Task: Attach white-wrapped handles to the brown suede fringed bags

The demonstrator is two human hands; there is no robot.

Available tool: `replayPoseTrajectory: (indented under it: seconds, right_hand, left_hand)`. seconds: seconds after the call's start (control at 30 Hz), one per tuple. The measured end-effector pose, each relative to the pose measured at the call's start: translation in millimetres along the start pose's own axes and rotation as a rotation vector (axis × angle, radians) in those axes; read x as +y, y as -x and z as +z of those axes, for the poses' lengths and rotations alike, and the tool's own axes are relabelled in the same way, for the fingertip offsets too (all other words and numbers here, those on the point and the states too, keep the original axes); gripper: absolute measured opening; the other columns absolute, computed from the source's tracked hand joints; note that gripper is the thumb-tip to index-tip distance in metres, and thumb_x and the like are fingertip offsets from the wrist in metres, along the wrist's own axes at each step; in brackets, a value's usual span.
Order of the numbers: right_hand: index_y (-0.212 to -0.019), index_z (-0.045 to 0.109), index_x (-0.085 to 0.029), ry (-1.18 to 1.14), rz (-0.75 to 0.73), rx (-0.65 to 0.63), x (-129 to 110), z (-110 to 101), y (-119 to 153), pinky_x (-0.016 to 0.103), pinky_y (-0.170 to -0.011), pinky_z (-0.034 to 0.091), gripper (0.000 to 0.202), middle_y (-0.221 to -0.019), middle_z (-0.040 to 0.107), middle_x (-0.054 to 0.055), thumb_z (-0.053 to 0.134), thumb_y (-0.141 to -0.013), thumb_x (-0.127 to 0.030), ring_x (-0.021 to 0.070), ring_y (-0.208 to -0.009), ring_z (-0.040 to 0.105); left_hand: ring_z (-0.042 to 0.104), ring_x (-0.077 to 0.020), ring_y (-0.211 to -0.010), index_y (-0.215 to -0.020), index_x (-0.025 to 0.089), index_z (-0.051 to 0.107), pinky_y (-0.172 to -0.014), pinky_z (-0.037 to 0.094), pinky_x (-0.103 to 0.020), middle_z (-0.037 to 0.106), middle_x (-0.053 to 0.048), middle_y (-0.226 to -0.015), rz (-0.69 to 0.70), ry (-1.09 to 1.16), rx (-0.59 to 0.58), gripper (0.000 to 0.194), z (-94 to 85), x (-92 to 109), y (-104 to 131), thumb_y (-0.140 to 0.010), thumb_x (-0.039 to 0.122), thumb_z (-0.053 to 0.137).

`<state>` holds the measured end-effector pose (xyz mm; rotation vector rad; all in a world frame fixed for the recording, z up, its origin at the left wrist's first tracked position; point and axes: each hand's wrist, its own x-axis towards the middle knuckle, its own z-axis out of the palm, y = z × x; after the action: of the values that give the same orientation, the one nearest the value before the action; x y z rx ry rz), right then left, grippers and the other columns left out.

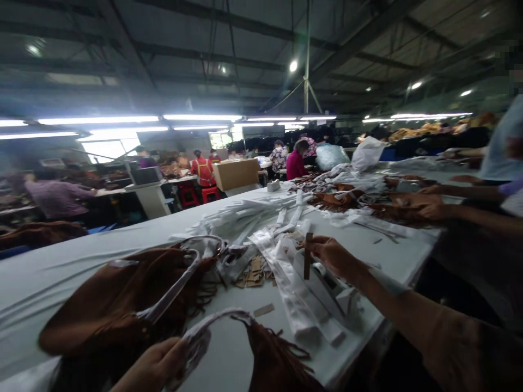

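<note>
My left hand [165, 359], at the bottom of the view, is closed around a bag handle [220, 316] wrapped in white material. That handle arches over to a brown fringed bag [267, 359], cut off by the lower edge. Out over the table, my right hand [332, 255] pinches a narrow brown strip [308, 256], held upright. Beneath it lie long white wrapping strips [286, 288] and a heap of small tan pieces [254, 272]. A flat grey-brown strip [263, 310] rests on the tabletop. Another brown fringed bag [114, 299] with a wrapped handle lies at left.
The white table [143, 234] stretches away, with more white strips [241, 209] piled along it. At right, a co-worker's hands [435, 209] touch brown bag material. A pair of scissors [379, 231] seems to lie nearby. A cardboard box [236, 174] and seated people are beyond.
</note>
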<state>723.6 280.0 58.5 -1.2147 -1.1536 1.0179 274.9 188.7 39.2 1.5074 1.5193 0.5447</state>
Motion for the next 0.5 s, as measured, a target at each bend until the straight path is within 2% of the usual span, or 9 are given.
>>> replayPoseTrajectory:
  seconds: [0.1,0.13,0.2,0.27,0.37,0.5]
  right_hand:
    - [-0.074,0.064,-0.015,-0.178,0.012,-0.21,-4.8,75.3,42.1,0.019,-0.038,0.025,0.03,-0.051,0.048,-0.006,0.079,-0.07,-0.04,0.0043,-0.04,0.034]
    - [-0.075,0.063,-0.015,-0.213,0.039,-0.277,-3.8,98.5,58.5,0.019,-0.037,0.025,0.031,-0.049,0.048,-0.007,0.079,-0.071,-0.042,0.005,-0.038,0.035]
    - [-0.074,0.062,-0.016,-0.221,0.12,-0.374,2.7,139.7,90.2,0.02,-0.038,0.035,0.031,-0.052,0.055,-0.004,0.077,-0.069,-0.043,0.0089,-0.039,0.047]
    - [-0.072,0.059,-0.017,-0.18,0.238,-0.408,15.0,173.1,117.1,0.022,-0.039,0.041,0.03,-0.056,0.062,0.0,0.076,-0.064,-0.04,0.014,-0.043,0.057]
    - [-0.073,0.052,-0.019,-0.14,0.445,-0.389,39.4,206.2,144.0,0.02,-0.033,0.038,0.026,-0.062,0.066,0.003,0.07,-0.062,-0.034,0.0183,-0.045,0.063]
    - [-0.083,0.048,-0.02,-0.209,0.552,-0.374,63.3,219.8,159.0,0.021,-0.032,0.041,0.024,-0.074,0.069,0.005,0.064,-0.067,-0.029,0.0202,-0.051,0.066]
  left_hand:
    - [0.04,-0.0123,-0.052,-0.066,0.016,0.054,-0.051,0.033,-0.026,0.049,0.0,-0.058,0.021,0.066,-0.035,0.072,-1.2,0.5,2.2,-0.066,0.088,0.049]
    - [0.041,-0.0121,-0.053,-0.067,0.015,0.055,-0.052,0.032,-0.026,0.05,0.0,-0.059,0.031,0.076,-0.03,0.07,-2.0,1.5,2.8,-0.068,0.086,0.05]
    - [0.041,-0.0114,-0.054,-0.067,0.014,0.056,-0.053,0.031,-0.026,0.051,0.0,-0.06,0.041,0.096,-0.002,0.068,-3.8,2.7,2.7,-0.07,0.082,0.052]
    - [0.038,-0.0104,-0.053,-0.066,0.014,0.056,-0.052,0.029,-0.025,0.05,0.001,-0.058,0.046,0.091,0.034,0.066,-4.8,1.6,2.0,-0.072,0.08,0.052]
    - [0.036,-0.0092,-0.05,-0.068,0.013,0.059,-0.05,0.027,-0.025,0.05,0.001,-0.057,0.038,0.113,0.069,0.064,-3.7,-2.5,0.9,-0.074,0.077,0.054]
    - [0.041,-0.0096,-0.051,-0.083,0.012,0.062,-0.049,0.029,-0.024,0.055,0.0,-0.062,0.029,0.197,0.101,0.062,0.1,-6.6,-0.3,-0.076,0.073,0.055]
